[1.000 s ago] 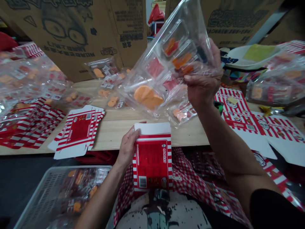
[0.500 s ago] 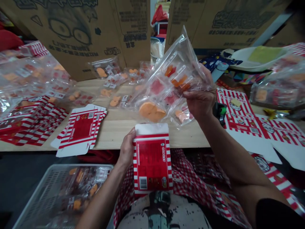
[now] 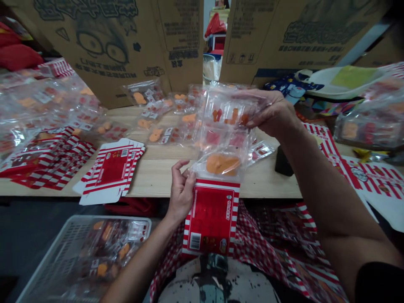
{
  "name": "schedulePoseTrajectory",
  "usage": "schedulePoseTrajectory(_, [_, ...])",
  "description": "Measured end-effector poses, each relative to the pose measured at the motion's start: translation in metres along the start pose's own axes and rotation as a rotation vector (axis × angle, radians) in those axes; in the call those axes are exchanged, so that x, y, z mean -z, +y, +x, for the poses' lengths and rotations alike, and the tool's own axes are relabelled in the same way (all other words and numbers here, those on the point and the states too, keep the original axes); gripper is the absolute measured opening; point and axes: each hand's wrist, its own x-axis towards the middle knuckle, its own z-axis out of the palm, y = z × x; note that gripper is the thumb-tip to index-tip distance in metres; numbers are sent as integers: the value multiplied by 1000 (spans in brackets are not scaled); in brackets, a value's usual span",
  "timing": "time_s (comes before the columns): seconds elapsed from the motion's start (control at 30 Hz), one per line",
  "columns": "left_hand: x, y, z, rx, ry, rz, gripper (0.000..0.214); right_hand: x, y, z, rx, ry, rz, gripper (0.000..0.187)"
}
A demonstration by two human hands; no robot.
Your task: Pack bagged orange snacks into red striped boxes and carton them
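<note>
A red-and-white striped flat box [image 3: 211,214] stands upright against my body, its printed back toward me and its top edge level with the table. My left hand [image 3: 181,191] grips it by the upper left corner, thumb at the edge and index finger slightly raised. From my right hand [image 3: 277,113] hangs a clear plastic bag [image 3: 213,136], pinched at its upper right side. Inside it are an orange piece, pink pieces and small red-orange pieces. The bag's lower end meets the box's top; whether it has entered the opening I cannot tell.
Similar bags [image 3: 158,134] lie across the wooden table [image 3: 151,179]. Striped flat boxes [image 3: 110,168] and a stack of filled boxes [image 3: 47,160] sit left. Large cardboard cartons [image 3: 126,54] stand behind. A grey basket [image 3: 59,240] with bags is below left; striped printed sheets [image 3: 372,181] lie right.
My right hand has brought the bag down and straightened it over the box's top. My left hand's fingers have shifted up at the box's corner. The box has moved slightly right.
</note>
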Motion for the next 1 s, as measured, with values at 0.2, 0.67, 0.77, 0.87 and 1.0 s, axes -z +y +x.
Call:
schedulePoseTrajectory(0.2, [7,7,-3,-40,9,127,15,-4,-5,9,-105,-20,-29,55])
schedulePoseTrajectory(0.67, [12,13,-2,127,-5,109,32,-19,5,5,263,375,1,62])
schedulePoseTrajectory(0.77, [14,21,0,175,18,61,36,-35,21,-7,207,435,50,64])
schedulePoseTrajectory(0.87, [18,24,2,172,-1,-49,41,-43,41,-22,139,410,128,60])
schedulePoseTrajectory(1.0, [16,22,3,186,3,-102,34,-38,48,-27,81,270,174,61])
